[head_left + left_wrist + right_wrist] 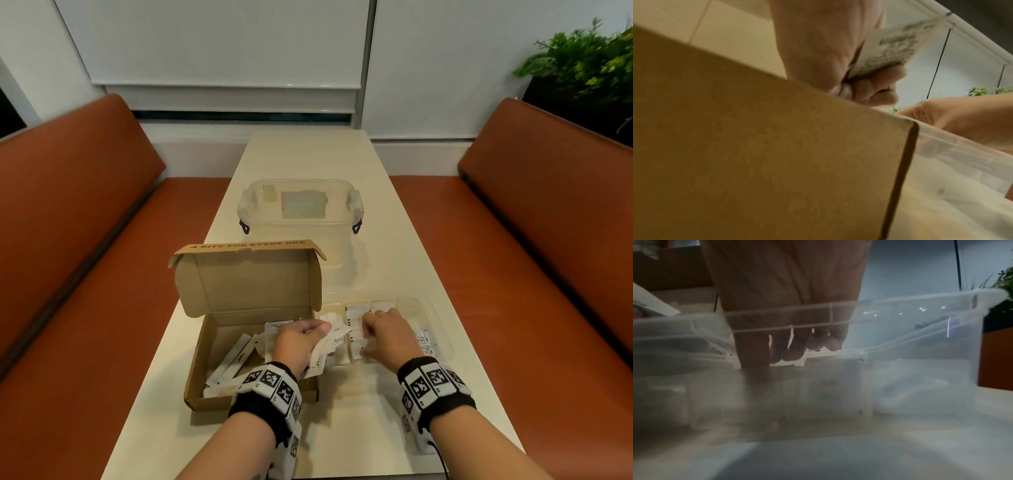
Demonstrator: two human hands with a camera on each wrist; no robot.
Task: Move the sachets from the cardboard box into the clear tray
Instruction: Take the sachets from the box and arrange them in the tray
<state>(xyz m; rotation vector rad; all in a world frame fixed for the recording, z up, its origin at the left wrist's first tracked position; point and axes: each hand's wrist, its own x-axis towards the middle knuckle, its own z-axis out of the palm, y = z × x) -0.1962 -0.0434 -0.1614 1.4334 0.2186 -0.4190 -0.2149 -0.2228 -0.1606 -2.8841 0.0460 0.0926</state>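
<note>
The open cardboard box (200, 359) sits at the near left of the table, with several white sachets (236, 356) lying in it. Over its right wall my left hand (320, 337) grips a bunch of sachets (337, 330); the left wrist view shows that printed bunch (900, 48) held above the box wall (756, 146). The clear tray (442, 329) stands right beside the box and holds several sachets (356, 313) in its compartments. My right hand (364, 337) reaches down into the tray's middle. Its curled fingers (793, 352) and thumb pinch a sachet (783, 365) there.
A clear lidded tub (301, 219) with dark clips stands behind the box. The box lid (250, 274) stands upright at the back. Orange benches (85, 222) flank the narrow table (359, 411). A plant (582, 61) is at the far right.
</note>
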